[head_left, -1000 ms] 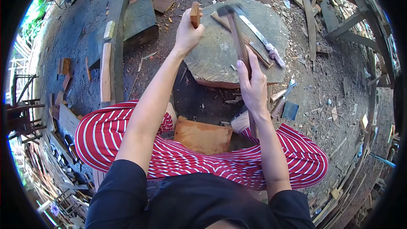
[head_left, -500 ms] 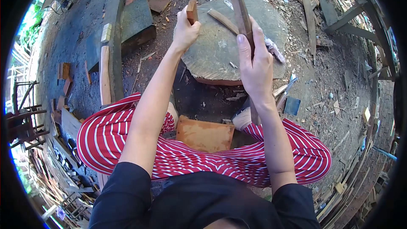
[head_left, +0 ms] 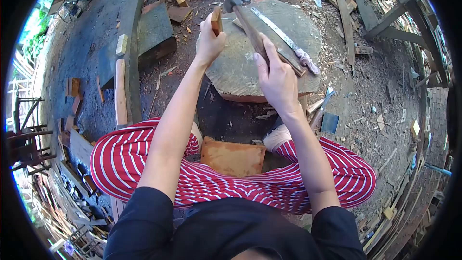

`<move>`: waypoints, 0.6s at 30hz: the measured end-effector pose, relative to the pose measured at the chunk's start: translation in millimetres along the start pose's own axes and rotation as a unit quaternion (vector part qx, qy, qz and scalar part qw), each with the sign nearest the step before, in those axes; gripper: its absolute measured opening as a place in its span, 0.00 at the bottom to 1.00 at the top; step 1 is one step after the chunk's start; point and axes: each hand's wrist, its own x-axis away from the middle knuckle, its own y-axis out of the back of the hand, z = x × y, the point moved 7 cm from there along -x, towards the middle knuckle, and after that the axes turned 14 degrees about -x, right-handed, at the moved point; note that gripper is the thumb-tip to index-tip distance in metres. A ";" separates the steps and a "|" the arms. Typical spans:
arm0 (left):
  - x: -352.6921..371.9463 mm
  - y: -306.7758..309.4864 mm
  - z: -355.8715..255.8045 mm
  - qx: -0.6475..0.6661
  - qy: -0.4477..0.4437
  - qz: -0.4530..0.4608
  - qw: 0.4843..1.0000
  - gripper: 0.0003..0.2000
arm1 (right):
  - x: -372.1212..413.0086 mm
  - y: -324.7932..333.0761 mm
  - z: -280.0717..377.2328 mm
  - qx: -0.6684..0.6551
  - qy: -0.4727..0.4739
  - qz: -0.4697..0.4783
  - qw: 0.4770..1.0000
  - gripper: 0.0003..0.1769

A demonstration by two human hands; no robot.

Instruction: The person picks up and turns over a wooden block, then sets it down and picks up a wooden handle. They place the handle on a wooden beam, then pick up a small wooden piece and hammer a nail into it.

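daylight, glare at left, bowed edges

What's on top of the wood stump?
On the stump lie a pale strip with a wrapped end and a wood piece. The hammer and right hand cover part of the wood piece and stump; what's beneath can't be seen.

Dark square piece [head_left: 329,123] on littered ground [head_left: 358,103] — pale wooden length [head_left: 121,91] beside beam [head_left: 134,77].
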 end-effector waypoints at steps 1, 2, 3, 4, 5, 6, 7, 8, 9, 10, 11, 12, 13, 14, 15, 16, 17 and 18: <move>-5.2 1.2 -2.1 0.000 0.000 -0.003 1.000 0.33 | -3.4 2.0 4.6 -0.007 -0.001 0.004 1.000 0.26; -3.6 2.2 -2.0 0.002 -0.001 -0.008 1.000 0.33 | -6.4 8.8 14.6 -0.034 0.062 -0.047 0.996 0.25; 2.4 0.7 0.9 0.005 -0.002 -0.011 1.000 0.33 | -8.5 12.6 17.8 -0.065 -0.008 -0.025 0.998 0.25; 0.7 -0.2 1.2 0.012 -0.004 -0.005 1.000 0.34 | -7.3 16.0 23.3 -0.067 0.002 -0.035 0.997 0.25; -1.3 0.6 0.4 0.013 -0.006 -0.011 1.000 0.34 | -6.7 19.0 28.1 -0.070 0.014 -0.045 0.996 0.25; 1.0 2.6 -2.0 0.014 -0.023 -0.022 0.999 0.34 | -5.0 15.1 24.3 -0.070 0.017 -0.044 0.996 0.25; 2.3 2.6 -4.6 0.016 -0.042 -0.032 0.998 0.34 | -1.0 1.0 10.4 -0.015 -0.020 0.007 1.000 0.25; 1.1 2.2 -5.4 0.017 -0.048 -0.032 0.998 0.34 | 2.5 -8.2 -2.9 0.040 -0.057 0.054 0.996 0.25; -1.6 -0.9 -0.5 0.040 -0.020 0.008 0.999 0.34 | 3.2 -5.8 -5.6 0.040 -0.057 0.046 0.997 0.25; -6.2 -4.3 5.0 0.060 0.009 0.045 0.997 0.35 | 1.5 -1.6 -4.4 0.014 -0.029 0.022 0.999 0.25; -10.2 -3.5 7.3 0.057 0.008 0.042 0.997 0.35 | 0.2 0.1 -2.0 -0.015 0.000 0.004 1.000 0.25; -8.2 -1.5 8.0 0.063 -0.005 0.016 0.998 0.34 | -0.2 4.9 3.1 -0.089 -0.002 -0.011 0.996 0.25; -5.3 6.5 -5.2 0.072 -0.021 -0.010 0.997 0.34 | 1.3 9.7 4.4 -0.100 -0.025 -0.014 0.995 0.25; -3.9 8.4 -11.4 0.163 0.011 0.048 0.985 0.32 | 2.1 14.8 5.4 -0.101 -0.020 -0.022 0.994 0.25; -3.2 16.7 -20.7 0.165 0.010 0.048 0.985 0.32 | 4.7 19.9 5.7 -0.101 -0.016 -0.029 0.994 0.25; -1.2 19.2 -24.0 0.191 0.022 0.086 0.978 0.30 | 7.5 22.3 1.2 -0.101 -0.016 -0.029 0.994 0.25; 1.7 21.6 -27.8 0.215 0.034 0.124 0.968 0.28 | 11.3 22.5 -7.8 -0.090 -0.023 -0.024 0.995 0.25; 4.1 24.2 -30.1 0.236 0.047 0.138 0.961 0.24 | 14.2 21.9 -13.8 -0.079 -0.030 -0.021 0.996 0.25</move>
